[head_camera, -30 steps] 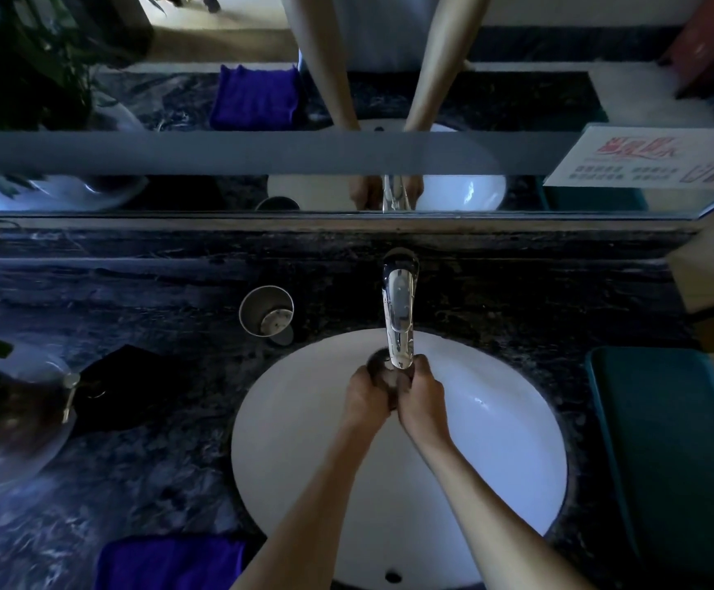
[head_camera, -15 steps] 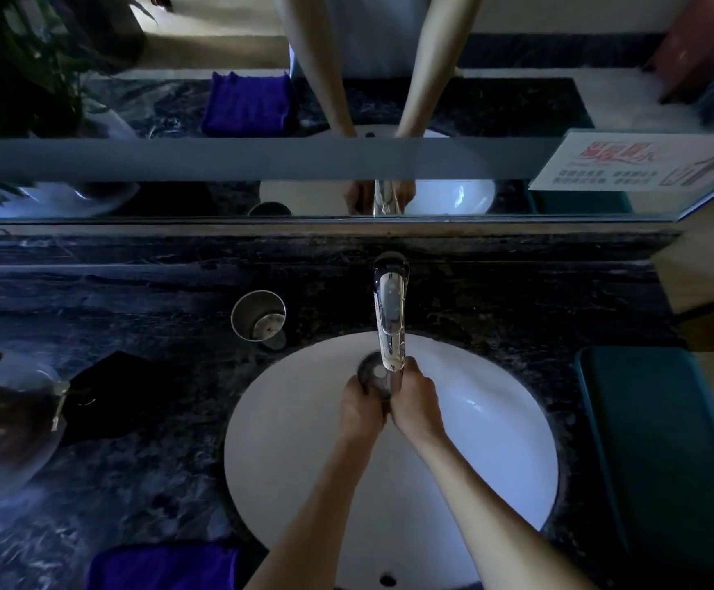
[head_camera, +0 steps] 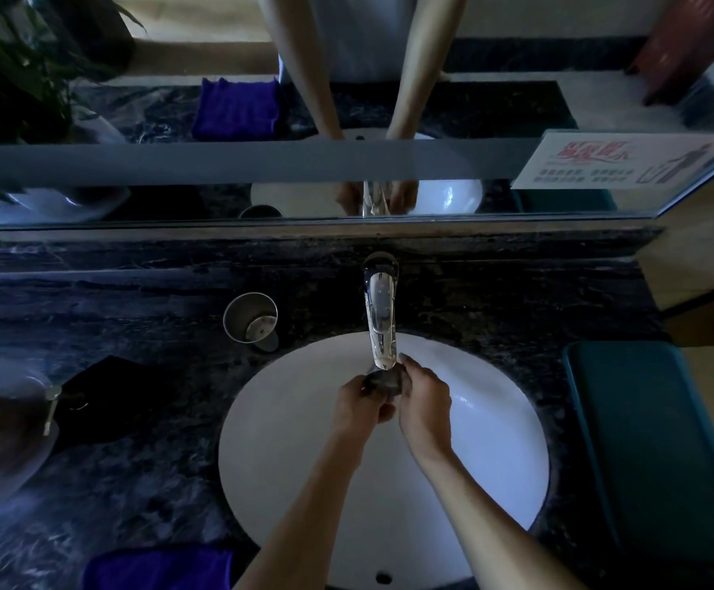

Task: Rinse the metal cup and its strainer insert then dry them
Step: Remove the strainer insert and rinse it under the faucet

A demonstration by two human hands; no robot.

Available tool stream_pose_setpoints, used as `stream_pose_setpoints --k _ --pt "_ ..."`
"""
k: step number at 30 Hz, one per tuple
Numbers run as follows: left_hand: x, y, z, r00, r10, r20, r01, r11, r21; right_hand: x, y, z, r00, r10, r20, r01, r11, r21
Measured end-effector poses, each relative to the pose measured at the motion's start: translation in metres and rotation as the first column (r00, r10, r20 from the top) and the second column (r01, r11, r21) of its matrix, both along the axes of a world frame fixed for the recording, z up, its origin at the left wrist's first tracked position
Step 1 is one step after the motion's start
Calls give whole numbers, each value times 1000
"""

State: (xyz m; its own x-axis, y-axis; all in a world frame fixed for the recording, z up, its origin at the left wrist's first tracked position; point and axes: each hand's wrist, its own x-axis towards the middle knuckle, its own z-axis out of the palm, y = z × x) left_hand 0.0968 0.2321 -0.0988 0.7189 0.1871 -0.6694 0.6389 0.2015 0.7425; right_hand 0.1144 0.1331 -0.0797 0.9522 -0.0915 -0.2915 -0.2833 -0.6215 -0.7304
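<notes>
A small dark strainer insert (head_camera: 383, 381) is held under the spout of the chrome faucet (head_camera: 380, 317), over the white sink basin (head_camera: 287, 440). My left hand (head_camera: 357, 402) grips it from the left and my right hand (head_camera: 425, 402) from the right, fingers wrapped around it so most of it is hidden. The metal cup (head_camera: 250, 319) stands upright on the dark marble counter (head_camera: 134, 483), left of the faucet and apart from both hands.
A purple cloth (head_camera: 157, 568) lies at the counter's near edge, left of the basin. A black cloth (head_camera: 100, 398) and a glass vessel (head_camera: 2, 432) sit at the left. A teal tray (head_camera: 653, 453) is at the right. A mirror (head_camera: 304, 100) runs behind.
The strainer insert has tilted and sunk deeper between my fingers under the spout. The cup has stayed in place on the counter.
</notes>
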Motion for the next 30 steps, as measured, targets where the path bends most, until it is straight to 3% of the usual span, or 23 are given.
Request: stream_pose_setpoints --k 3,7,14,22,25,28,30 --pt "-3 -4 -2 999 2 32 -1 1000 -13 -6 -7 6 1000 -2 -22 3 999 35" --pt "-7 -4 -5 991 -35 127 25 996 80 -14 -15 4 996 43 82 -40 999 -36" --pt "-16 -3 -6 971 -103 217 67 984 165 -26 -25 -6 997 43 68 -44 999 13" --pt "-29 16 -3 985 -128 114 92 955 281 -12 -18 -5 981 -94 -169 118 983 140" --pt "-33 38 -1 987 104 126 -145 913 382 -9 -20 -7 953 -159 -259 221 948 228" --pt "-34 68 11 902 377 212 -431 740 516 -8 -27 -11 930 -213 -300 292 924 248" --pt "-26 86 18 863 412 293 -505 677 535 -8 -29 -14 910 -247 -332 340 904 260"
